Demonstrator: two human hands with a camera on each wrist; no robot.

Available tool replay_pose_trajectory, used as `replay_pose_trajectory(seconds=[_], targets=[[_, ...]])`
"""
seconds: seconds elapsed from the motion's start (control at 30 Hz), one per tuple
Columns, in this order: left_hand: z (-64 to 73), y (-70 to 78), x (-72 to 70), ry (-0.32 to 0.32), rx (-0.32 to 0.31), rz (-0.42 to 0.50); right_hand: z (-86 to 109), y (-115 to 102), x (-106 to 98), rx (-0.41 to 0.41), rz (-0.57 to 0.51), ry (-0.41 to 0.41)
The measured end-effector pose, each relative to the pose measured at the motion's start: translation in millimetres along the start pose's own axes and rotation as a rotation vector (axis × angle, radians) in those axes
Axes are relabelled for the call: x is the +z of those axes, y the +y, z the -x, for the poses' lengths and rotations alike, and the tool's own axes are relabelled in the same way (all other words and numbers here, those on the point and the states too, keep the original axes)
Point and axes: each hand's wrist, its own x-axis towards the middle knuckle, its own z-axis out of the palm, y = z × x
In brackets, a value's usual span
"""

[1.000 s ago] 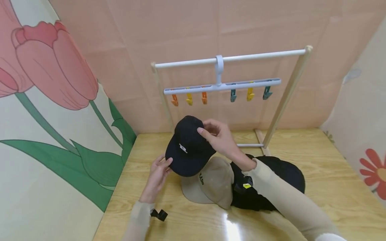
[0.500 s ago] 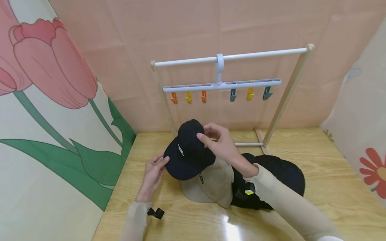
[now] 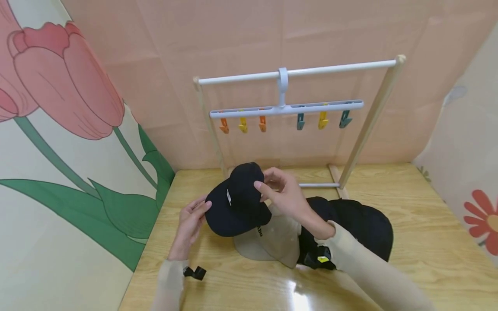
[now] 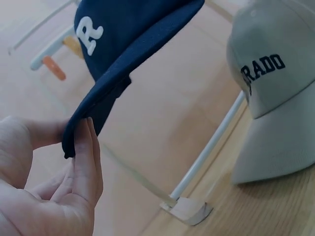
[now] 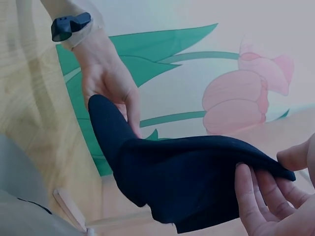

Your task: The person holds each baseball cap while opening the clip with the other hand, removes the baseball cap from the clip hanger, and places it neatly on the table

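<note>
A navy baseball cap with a white letter R on its front is held up off the table between both hands. My left hand pinches the edge of its brim, thumb on one face and fingers on the other, as the left wrist view shows. On the crown side my right hand pinches the cap's rear edge; in the right wrist view the fingers reach inside the hollow. Below and partly behind it, a beige cap with dark lettering rests on the table. Black caps lie beside that one, partly under my right forearm.
A rack with a white top bar and wooden legs stands at the back of the wooden table. From the bar hangs a pale hanger with orange, yellow and teal clips. A tulip-printed wall borders the left.
Both hands have lowered the navy cap slightly and moved it left. The cap has turned so that its brim points more to the left. Both grips stay in place.
</note>
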Motion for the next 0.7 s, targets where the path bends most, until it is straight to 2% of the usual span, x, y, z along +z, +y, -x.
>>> replay_pose_trajectory(seconds=[0.23, 0.5, 0.7], targets=[[1.4, -2.8, -5.7, 0.006, -0.021, -0.039, 10.5, 12, 5, 0.010, -0.066, 0.004], [0.2, -9.3, -11.4, 0.077, -0.049, -0.107, 23.2, 27, 13, 0.069, -0.116, -0.006], [1.7, -13.7, -17.8, 0.077, -0.062, -0.125, 30.1, 35, 18, 0.094, -0.141, 0.004]])
